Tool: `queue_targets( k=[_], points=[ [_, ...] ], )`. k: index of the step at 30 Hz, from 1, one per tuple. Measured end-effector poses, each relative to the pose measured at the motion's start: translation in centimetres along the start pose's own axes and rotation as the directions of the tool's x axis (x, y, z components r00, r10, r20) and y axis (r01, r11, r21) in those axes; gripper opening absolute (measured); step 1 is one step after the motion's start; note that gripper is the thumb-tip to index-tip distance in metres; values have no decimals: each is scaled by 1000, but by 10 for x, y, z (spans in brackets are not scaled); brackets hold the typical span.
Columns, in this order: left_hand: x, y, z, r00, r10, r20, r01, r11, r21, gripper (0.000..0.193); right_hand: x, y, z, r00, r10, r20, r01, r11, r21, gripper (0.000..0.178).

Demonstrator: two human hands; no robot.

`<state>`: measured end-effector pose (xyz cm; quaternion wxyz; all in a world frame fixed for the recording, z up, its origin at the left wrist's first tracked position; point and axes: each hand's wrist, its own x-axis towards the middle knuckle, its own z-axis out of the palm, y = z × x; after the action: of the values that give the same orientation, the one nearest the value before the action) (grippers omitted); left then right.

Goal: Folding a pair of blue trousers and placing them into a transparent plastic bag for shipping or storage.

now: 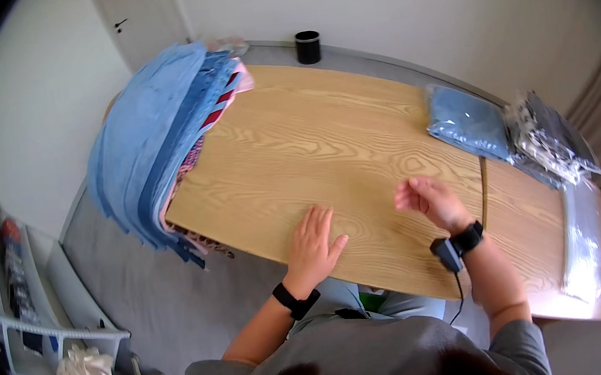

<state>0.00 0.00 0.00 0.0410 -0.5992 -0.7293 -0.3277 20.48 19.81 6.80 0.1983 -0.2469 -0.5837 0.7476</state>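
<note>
My left hand lies flat near the front edge of the wooden table, fingers stretched out and nothing under them that I can see. To its right, my right hand is held over the tabletop with its fingers loosely curled. Nothing shows in it. Each wrist has a black band; a small dark box with a cable hangs at the right one. A pile of clothes, mostly blue denim with pink and striped pieces beneath, drapes over the table's left end.
At the right end, a folded blue garment in clear plastic lies beside more bagged clothes and flat clear plastic bags. A black bin stands beyond the far edge. Shelves with goods are at lower left.
</note>
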Motion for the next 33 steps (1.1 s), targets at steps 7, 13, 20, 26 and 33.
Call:
queue_targets(
  k=[7, 13, 20, 26, 33],
  points=[
    [9, -37, -29, 972, -209, 110, 216, 598, -772, 43, -1, 57, 12, 998, -58, 0, 46, 791, 610, 42],
    [49, -166, -119, 881, -320, -348, 216, 928, -304, 42, 4, 45, 10, 960, 147, -239, 65, 712, 700, 50],
    [64, -321, -196, 685, -537, -492, 728, 539, 424, 43, 4, 55, -7, 971, 131, -200, 51, 704, 708, 45],
    [54, -401, -238, 507, -791, -342, 856, 416, 308, 54, 11, 60, -8, 995, 92, -27, -37, 629, 776, 38],
    [59, -415, -251, 673, -634, -382, 739, 560, 374, 47, 4, 59, -10, 998, 49, 25, -51, 652, 757, 34]
  ],
)
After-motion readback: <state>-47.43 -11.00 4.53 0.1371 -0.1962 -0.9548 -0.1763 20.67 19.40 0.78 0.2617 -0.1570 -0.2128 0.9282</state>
